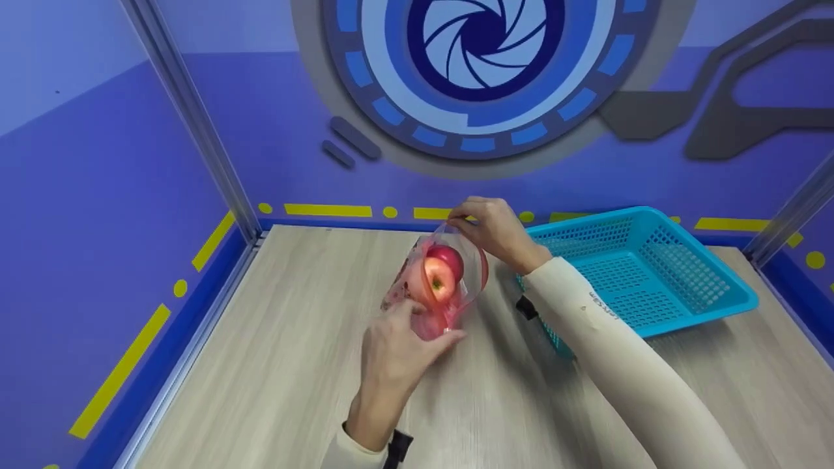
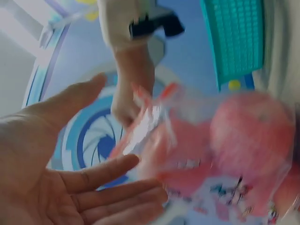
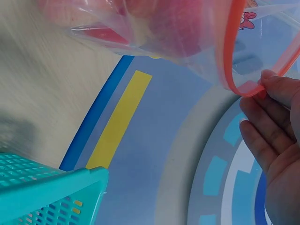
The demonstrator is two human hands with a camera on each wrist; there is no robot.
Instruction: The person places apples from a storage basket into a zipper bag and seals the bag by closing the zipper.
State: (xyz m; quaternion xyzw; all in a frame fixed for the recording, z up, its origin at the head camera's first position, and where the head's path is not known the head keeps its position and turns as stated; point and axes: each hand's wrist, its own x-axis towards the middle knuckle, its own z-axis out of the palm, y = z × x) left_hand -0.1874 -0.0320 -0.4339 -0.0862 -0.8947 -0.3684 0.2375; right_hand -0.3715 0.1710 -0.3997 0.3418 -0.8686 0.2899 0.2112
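A clear plastic zip bag (image 1: 468,251) with a red-orange zip rim and small printed figures stands on the table, its mouth spread apart. Inside it are apples: a pale red apple (image 1: 438,281) and, behind it, a darker red apple (image 1: 449,256). My right hand (image 1: 493,228) pinches the far edge of the bag's rim between thumb and fingers, plain in the right wrist view. Close to the bag's near side is my left hand (image 1: 397,342), its fingers extended and thumb spread. In the left wrist view those fingers (image 2: 101,173) lie against or just beside the plastic; which, I cannot tell.
A turquoise perforated basket (image 1: 700,322) sits tilted on the right of the wooden table (image 1: 280,339), beside and partly behind my right forearm. Blue printed walls (image 1: 260,130) enclose the table at the back and sides, with a metal frame post (image 1: 195,124) at the left corner.
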